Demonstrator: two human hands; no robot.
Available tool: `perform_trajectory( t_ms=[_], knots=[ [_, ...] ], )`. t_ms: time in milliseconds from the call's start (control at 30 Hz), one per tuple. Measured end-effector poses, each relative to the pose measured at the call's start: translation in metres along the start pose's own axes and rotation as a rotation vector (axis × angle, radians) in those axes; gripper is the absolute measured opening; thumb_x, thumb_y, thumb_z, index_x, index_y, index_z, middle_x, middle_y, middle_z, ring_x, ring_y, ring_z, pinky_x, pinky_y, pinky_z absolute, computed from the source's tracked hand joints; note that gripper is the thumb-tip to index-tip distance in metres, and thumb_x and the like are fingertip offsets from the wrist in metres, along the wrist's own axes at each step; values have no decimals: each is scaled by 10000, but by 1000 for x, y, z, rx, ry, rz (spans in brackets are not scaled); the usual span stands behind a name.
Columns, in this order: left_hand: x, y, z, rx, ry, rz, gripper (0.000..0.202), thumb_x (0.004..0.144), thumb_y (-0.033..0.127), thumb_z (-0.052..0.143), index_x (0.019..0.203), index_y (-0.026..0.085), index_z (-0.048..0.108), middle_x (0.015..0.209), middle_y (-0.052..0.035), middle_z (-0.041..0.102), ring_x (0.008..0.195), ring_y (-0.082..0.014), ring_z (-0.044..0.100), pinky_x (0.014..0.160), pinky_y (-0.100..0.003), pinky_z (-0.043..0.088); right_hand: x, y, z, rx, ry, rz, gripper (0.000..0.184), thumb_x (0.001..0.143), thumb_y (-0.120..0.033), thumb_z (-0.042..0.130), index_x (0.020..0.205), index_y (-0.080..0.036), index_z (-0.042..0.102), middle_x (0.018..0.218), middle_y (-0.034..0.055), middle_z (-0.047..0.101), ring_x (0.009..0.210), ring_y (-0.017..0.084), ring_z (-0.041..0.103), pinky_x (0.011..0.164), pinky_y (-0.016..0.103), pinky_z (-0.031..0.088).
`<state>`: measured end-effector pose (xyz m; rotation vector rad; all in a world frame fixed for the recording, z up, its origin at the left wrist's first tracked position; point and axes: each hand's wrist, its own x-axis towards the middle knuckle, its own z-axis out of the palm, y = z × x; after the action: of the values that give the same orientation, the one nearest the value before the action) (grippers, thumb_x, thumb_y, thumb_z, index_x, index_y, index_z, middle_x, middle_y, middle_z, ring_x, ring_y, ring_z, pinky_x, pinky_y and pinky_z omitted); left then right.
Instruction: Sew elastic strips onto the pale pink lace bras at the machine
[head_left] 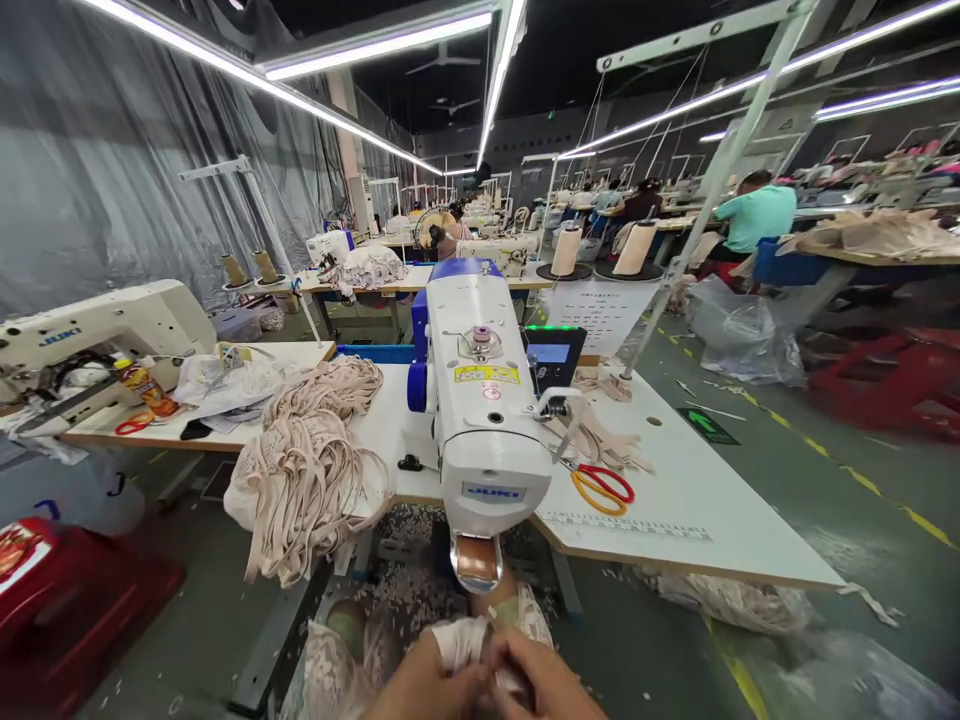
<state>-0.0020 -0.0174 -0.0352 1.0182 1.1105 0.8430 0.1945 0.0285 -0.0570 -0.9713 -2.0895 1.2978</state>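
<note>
At the bottom edge my left hand (426, 685) and my right hand (541, 680) are closed together on a small piece of white lace fabric (461, 640), pinching it between the fingers. Just above them stands the head of a white sewing machine (480, 400), its needle end facing me. A heap of beige lace straps (311, 460) hangs over the table's left side. Red-and-yellow scissors (600, 487) lie on the white table (697, 500) to the machine's right.
A second sewing machine (97, 335) sits on the table at left beside an orange bottle (146, 385). A red stool (67, 600) is at lower left. Thread cones (566, 250) stand behind. Other workers sit at tables far right; a person in a teal shirt (754, 215).
</note>
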Motion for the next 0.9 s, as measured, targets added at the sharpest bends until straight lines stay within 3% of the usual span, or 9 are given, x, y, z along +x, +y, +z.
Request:
perform_trajectory(
  t_ms=[100, 167, 233, 367, 467, 567, 800, 900],
  knots=[
    [0, 13, -5, 15, 101, 16, 398, 756, 549, 763, 911, 185, 723, 791, -18, 680, 780, -180, 603, 810, -299, 487, -4, -3, -8, -73, 248, 59, 107, 822, -283, 541, 821, -207, 616, 677, -17, 590, 558, 126, 481, 538, 228, 368],
    [1, 16, -10, -96, 182, 12, 396, 745, 543, 775, 823, 158, 719, 705, -17, 658, 673, -141, 562, 690, -240, 462, -6, 1, -10, -107, 404, 91, 139, 849, -285, 526, 822, -199, 632, 712, 3, 613, 577, 134, 511, 538, 236, 381],
    [3, 13, -12, -215, 249, -40, 397, 749, 533, 774, 761, 140, 718, 679, -33, 661, 607, -124, 543, 596, -218, 433, -9, 4, -8, -134, 479, 70, 177, 895, -285, 510, 859, -196, 659, 780, 26, 645, 612, 139, 548, 562, 242, 412],
    [3, -1, 0, -376, 337, -122, 348, 738, 486, 795, 767, 145, 733, 713, -47, 696, 593, -138, 583, 576, -237, 464, -13, -8, 6, -156, 435, -50, 177, 953, -270, 518, 940, -207, 683, 872, 49, 678, 678, 134, 600, 595, 238, 462],
    [3, -7, 14, -448, 395, -83, 320, 686, 438, 842, 795, 158, 730, 761, -28, 713, 691, -148, 628, 682, -239, 500, -8, -23, 18, -178, 432, -155, 126, 948, -252, 567, 967, -218, 687, 883, 41, 692, 740, 138, 630, 649, 243, 495],
    [3, -8, 23, -469, 426, -45, 379, 688, 414, 845, 946, 157, 740, 917, -52, 745, 840, -190, 665, 808, -281, 514, 0, -29, 25, -199, 457, -208, 151, 963, -242, 547, 970, -221, 696, 869, 41, 709, 796, 155, 657, 708, 265, 517],
    [3, -10, 25, -290, 423, 9, 386, 775, 407, 783, 1064, 154, 744, 1064, -92, 742, 977, -252, 673, 856, -326, 528, 6, -19, 25, -222, 472, -76, 171, 964, -299, 557, 944, -204, 698, 897, 55, 722, 782, 163, 665, 700, 264, 504],
    [0, -8, 24, -165, 421, 20, 380, 783, 410, 767, 1069, 159, 759, 981, -81, 751, 934, -256, 679, 823, -330, 548, 6, -19, 19, -187, 393, 0, 166, 945, -320, 576, 902, -208, 692, 853, 37, 705, 716, 151, 632, 653, 253, 471]
  ],
)
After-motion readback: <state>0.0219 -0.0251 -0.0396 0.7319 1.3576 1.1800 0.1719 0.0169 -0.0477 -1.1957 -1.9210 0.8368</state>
